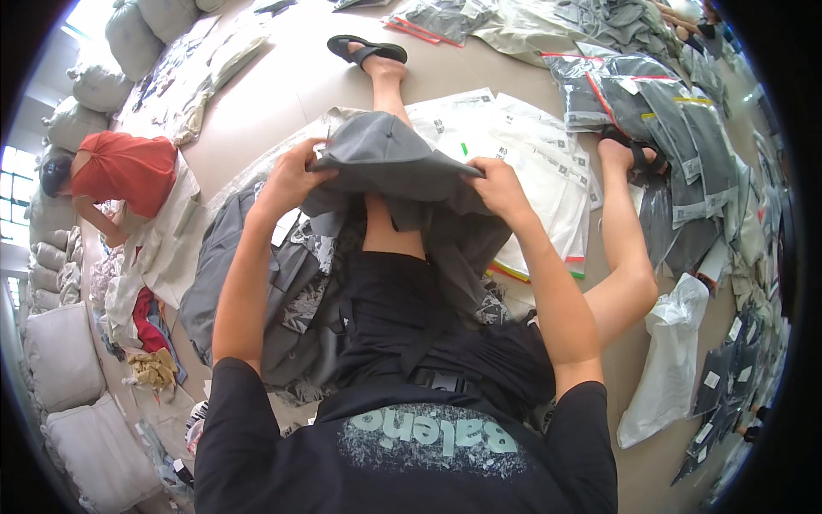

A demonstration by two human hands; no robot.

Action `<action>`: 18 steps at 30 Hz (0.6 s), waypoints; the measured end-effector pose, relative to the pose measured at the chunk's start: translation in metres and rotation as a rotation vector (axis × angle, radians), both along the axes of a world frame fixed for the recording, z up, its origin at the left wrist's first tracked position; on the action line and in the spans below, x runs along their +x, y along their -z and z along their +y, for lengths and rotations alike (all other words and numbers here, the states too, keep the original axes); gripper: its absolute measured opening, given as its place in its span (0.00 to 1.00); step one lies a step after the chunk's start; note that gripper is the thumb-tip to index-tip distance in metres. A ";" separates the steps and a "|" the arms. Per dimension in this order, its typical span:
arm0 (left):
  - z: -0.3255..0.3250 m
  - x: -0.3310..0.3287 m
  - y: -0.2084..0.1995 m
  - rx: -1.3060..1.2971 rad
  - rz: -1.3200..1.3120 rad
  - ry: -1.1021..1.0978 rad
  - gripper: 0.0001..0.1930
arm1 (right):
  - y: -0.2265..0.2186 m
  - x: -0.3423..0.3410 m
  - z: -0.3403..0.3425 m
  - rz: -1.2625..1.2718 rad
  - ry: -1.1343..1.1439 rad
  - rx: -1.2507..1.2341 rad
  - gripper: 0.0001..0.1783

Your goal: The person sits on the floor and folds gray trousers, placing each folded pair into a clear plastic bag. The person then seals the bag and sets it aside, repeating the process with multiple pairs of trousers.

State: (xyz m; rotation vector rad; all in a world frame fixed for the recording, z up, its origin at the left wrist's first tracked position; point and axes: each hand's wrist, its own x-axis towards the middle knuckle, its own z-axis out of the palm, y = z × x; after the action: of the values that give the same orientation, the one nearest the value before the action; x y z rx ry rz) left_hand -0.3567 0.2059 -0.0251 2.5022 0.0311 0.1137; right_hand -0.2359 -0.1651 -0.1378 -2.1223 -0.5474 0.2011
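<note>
A dark grey garment (385, 141) is stretched between my two hands above my lap, its edge pulled taut and its lower part draping over my leg. My left hand (298, 176) pinches the left end of that edge, and my right hand (497, 187) grips the right end. Exactly what kind of garment it is, the folds hide. Beside my left forearm lies a heap of grey clothes (244, 274), some with a black-and-white pattern. Under and beyond my right hand are flat white plastic garment bags (539, 154) with red, yellow and green edges.
Grey garments in clear zip bags (659, 120) lie by my right foot. A crumpled white plastic bag (672, 360) rests on the floor at right. To the left, a person in red (141, 176) bends over clothes. Stuffed sacks (81, 355) line the left side.
</note>
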 end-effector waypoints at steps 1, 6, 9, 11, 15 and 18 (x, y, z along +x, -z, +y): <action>0.027 0.002 0.019 0.136 0.073 0.020 0.15 | -0.001 0.005 -0.001 0.105 -0.054 0.155 0.12; 0.042 0.021 0.015 -0.118 0.164 -0.020 0.09 | -0.092 0.018 -0.025 0.003 -0.072 0.225 0.11; 0.022 0.043 -0.046 -0.338 -0.194 -0.130 0.09 | -0.149 0.049 -0.042 0.120 -0.137 0.443 0.09; 0.016 0.055 -0.097 -0.302 -0.589 -0.132 0.11 | -0.221 0.054 -0.054 0.183 -0.303 0.364 0.16; -0.014 0.052 -0.209 0.417 -1.140 -0.137 0.11 | -0.342 0.044 -0.140 0.042 -0.406 0.310 0.44; -0.023 0.066 -0.246 0.231 -1.102 0.072 0.10 | -0.376 0.044 -0.193 -0.009 -0.430 0.279 0.45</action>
State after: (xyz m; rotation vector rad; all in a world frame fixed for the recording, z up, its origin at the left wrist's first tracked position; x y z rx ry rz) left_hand -0.2904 0.1826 0.2214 2.3146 -0.5422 1.4860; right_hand -0.1917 -0.3585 0.2387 -1.7179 -0.9767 0.3356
